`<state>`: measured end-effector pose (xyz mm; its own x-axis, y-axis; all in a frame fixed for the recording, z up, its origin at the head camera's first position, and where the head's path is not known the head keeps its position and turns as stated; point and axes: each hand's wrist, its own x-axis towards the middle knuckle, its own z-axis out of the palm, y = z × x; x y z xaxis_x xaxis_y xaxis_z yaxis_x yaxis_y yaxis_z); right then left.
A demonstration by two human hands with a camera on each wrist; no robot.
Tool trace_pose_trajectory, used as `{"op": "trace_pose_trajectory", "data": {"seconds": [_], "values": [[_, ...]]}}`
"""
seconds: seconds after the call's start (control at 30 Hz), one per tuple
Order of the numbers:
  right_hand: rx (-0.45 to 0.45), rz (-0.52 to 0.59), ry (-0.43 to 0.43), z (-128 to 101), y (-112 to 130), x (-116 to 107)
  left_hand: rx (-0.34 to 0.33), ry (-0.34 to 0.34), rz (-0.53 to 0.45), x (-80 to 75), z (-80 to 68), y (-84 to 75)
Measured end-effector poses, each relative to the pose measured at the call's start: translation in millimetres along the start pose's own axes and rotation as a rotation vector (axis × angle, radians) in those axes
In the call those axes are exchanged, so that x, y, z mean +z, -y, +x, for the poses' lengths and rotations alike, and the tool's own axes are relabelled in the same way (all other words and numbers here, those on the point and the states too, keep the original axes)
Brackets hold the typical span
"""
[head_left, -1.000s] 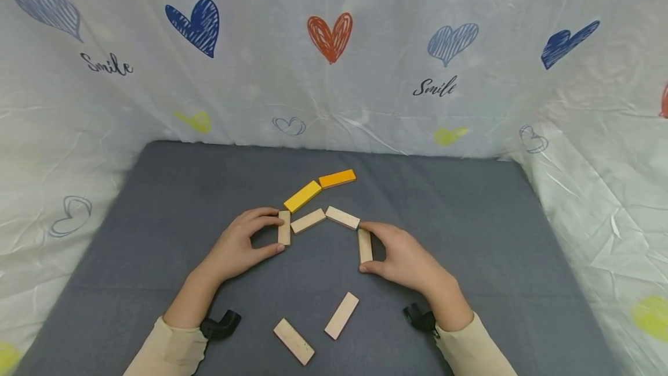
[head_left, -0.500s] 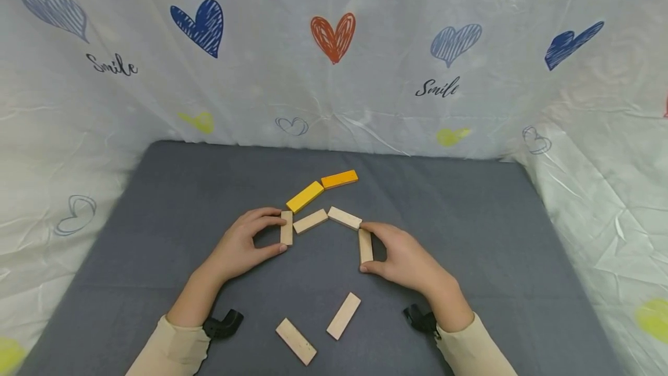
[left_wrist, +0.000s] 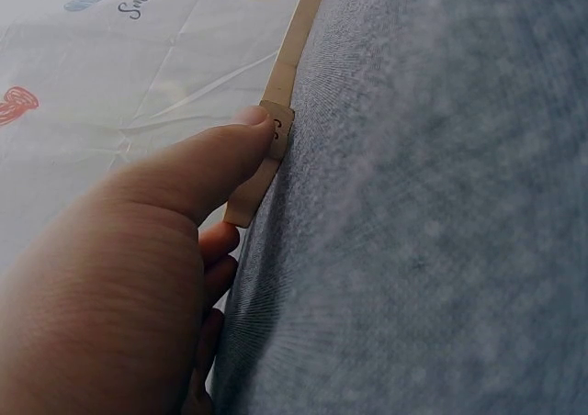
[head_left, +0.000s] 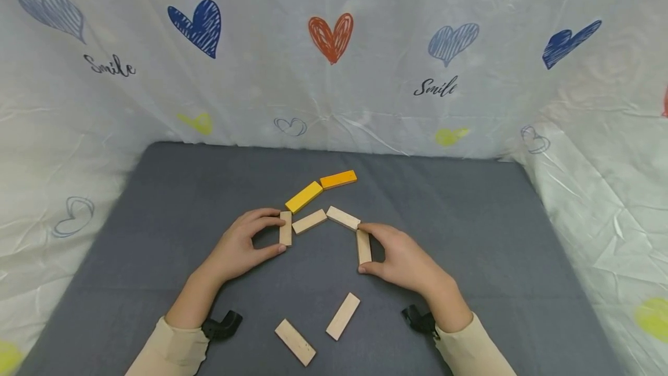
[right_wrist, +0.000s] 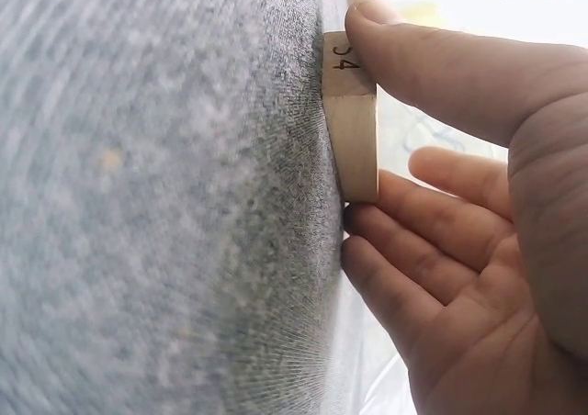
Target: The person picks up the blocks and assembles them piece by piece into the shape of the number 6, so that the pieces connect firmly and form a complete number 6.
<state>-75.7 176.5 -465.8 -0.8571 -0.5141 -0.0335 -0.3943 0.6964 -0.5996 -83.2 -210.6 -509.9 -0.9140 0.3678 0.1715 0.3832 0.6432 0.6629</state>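
Several plain wooden blocks lie in an arch on the grey mat [head_left: 469,213]. My left hand [head_left: 241,245] pinches the leftmost block [head_left: 285,228] between thumb and fingers; the left wrist view shows my thumb on its end [left_wrist: 276,130]. My right hand [head_left: 402,257] pinches the rightmost block [head_left: 363,246] the same way, and the right wrist view shows that block [right_wrist: 354,140] marked with a number. Two more plain blocks [head_left: 309,221] [head_left: 342,217] span between them at the top.
A yellow block [head_left: 303,196] and an orange block [head_left: 338,179] lie just behind the arch. Two loose plain blocks [head_left: 294,342] [head_left: 342,315] lie near the front between my forearms. A white sheet with hearts [head_left: 334,45] rises around the mat.
My right hand has nudged its block slightly left and inward. The left hand and the other blocks stay as they were.
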Motion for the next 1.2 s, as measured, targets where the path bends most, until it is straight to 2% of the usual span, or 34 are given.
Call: {"op": "trace_pose_trajectory", "data": {"seconds": [0.83, 1.2], "values": [[-0.047, 0.012, -0.005, -3.5, -3.0, -2.6, -0.002, -0.003, -0.005, -0.5, 1.1, -2.3], [-0.029, 0.009, -0.01, -8.8, 0.2, -2.7, 0.002, -0.003, -0.005, -0.5, 0.8, -2.3]]}}
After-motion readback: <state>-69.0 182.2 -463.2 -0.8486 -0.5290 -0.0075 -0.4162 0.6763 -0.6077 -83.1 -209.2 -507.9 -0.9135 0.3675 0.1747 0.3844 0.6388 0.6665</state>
